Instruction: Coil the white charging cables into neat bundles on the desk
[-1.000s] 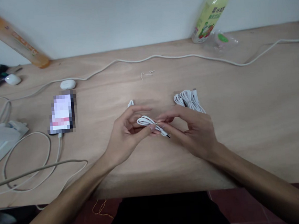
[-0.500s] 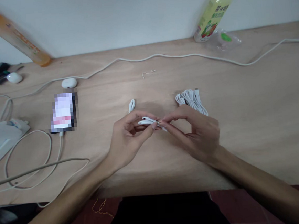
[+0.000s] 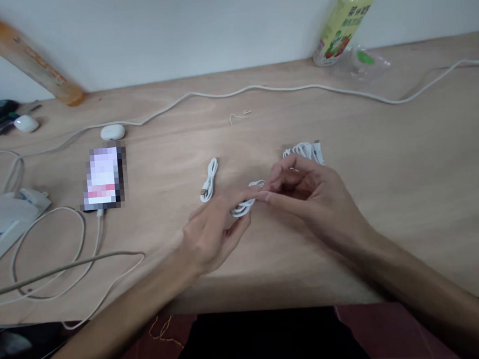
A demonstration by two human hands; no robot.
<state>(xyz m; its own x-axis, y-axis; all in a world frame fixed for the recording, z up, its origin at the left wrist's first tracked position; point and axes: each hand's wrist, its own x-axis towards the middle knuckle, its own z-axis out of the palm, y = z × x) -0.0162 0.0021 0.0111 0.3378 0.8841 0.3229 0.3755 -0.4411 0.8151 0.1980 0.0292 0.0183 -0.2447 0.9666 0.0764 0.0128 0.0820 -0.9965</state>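
Grip: white cable bundle (image 3: 244, 207), clamped by left hand (image 3: 210, 229) and right hand (image 3: 321, 198) over counter (image 3: 414, 188); long axis now swung, near-left to far-right; plug hidden.

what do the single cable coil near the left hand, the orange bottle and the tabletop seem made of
Single cable coil: likely white plastic, satin, smooth-jacketed; its plug end looks metallic.
Orange bottle: probably clear glossy plastic, given highlights and see-through walls.
Tabletop: matte wood or laminate, by its faint grain.
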